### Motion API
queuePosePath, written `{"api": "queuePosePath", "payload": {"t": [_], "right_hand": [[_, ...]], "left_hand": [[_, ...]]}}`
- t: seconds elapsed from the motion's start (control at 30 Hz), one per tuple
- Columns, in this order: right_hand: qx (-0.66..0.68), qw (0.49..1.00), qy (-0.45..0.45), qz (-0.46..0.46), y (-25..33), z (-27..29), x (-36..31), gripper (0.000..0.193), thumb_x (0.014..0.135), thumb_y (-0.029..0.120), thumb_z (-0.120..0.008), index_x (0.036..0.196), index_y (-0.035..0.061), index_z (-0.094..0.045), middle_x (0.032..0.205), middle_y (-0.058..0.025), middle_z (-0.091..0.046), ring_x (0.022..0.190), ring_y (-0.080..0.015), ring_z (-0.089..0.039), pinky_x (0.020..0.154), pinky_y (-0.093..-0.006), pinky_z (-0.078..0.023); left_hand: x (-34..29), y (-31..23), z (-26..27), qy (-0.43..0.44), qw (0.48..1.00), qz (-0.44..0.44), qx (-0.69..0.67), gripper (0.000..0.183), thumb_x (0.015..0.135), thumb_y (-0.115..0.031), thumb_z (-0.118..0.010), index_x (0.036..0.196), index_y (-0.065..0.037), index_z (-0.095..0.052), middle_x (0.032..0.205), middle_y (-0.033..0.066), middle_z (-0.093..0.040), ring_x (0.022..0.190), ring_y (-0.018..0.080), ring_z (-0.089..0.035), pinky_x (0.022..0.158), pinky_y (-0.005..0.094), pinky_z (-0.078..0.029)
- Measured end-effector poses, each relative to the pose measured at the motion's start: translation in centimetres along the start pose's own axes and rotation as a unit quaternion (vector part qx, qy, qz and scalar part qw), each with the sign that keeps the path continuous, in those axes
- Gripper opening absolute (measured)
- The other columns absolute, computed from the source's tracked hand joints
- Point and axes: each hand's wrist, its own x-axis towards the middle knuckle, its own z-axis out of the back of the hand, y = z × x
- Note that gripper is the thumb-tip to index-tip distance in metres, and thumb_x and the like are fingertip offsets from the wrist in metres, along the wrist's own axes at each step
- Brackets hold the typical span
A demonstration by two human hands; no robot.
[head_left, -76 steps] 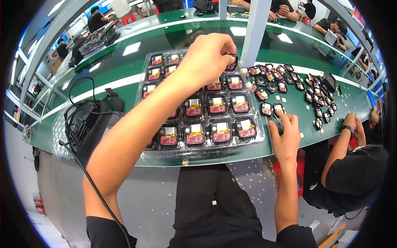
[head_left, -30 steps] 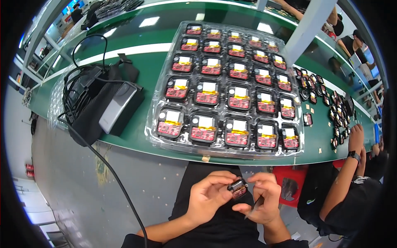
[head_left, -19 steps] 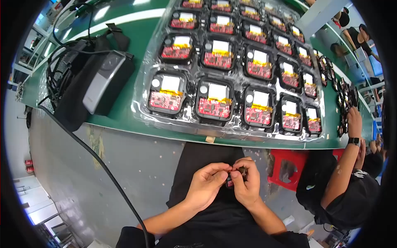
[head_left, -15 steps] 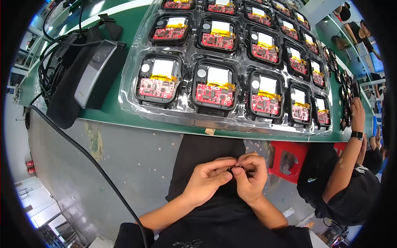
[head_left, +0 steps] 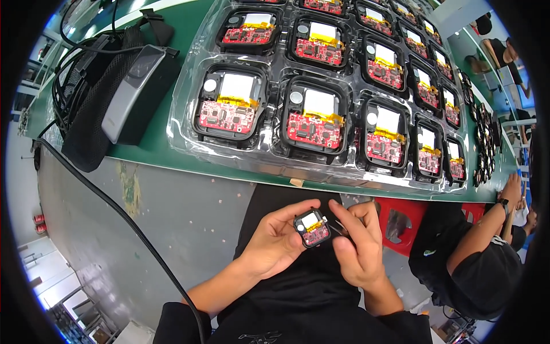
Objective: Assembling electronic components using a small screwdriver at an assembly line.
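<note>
My left hand (head_left: pixel 269 241) grips a small black square device case (head_left: pixel 312 228) by its edge, its inside turned up. In it show a red circuit board, a white block, yellow tape and a pale round disc. Just right of the case, my right hand (head_left: pixel 361 243) has its index finger and thumb apart and its other fingers curled. A thin dark pointed tool (head_left: pixel 339 228) juts from this hand toward the case; most of it is hidden by the fingers. Both hands are above my lap, in front of the table edge.
A clear plastic tray (head_left: pixel 229 150) on the green table (head_left: pixel 143 152) holds several similar cases. To its left lie a grey-black box (head_left: pixel 134 94), a dark mesh pouch and cables. A black cable (head_left: pixel 132 226) hangs at left. A co-worker's arm (head_left: pixel 478 241) and a red stool (head_left: pixel 395 223) are at right.
The case has tilted so its inside faces up. My right hand has drawn off it to the right, its index finger and thumb parting. The co-worker's hand has moved down and right.
</note>
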Motion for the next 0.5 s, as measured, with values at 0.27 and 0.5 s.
{"api": "queuePosePath", "payload": {"t": [0.27, 0.5], "right_hand": [[-0.177, 0.969, -0.116, 0.127, -1.1, -1.1, 0.0, 0.034, 0.072, -0.001, -0.082, 0.103, 0.0036, -0.071, 0.086, -0.0073, -0.064, 0.058, -0.0194, -0.059, 0.049, -0.0319, -0.047], [-0.221, 0.951, -0.129, 0.175, -2.1, -1.7, -0.5, 0.034, 0.069, -0.001, -0.084, 0.100, 0.0045, -0.072, 0.086, -0.0058, -0.064, 0.057, -0.0177, -0.059, 0.048, -0.0290, -0.044]], "left_hand": [[0.5, 0.5, -0.6, -0.043, 0.960, -0.159, 0.227, 0.065, 0.074, -0.017, -0.090, 0.124, -0.009, -0.050, 0.125, 0.0161, -0.058, 0.123, 0.0324, -0.060, 0.104, 0.0428, -0.052], [0.5, 1.0, -0.4, -0.019, 0.953, -0.174, 0.246, 0.065, 0.075, -0.017, -0.090, 0.125, -0.009, -0.049, 0.123, 0.0154, -0.058, 0.123, 0.0334, -0.060, 0.106, 0.0440, -0.050]]}}
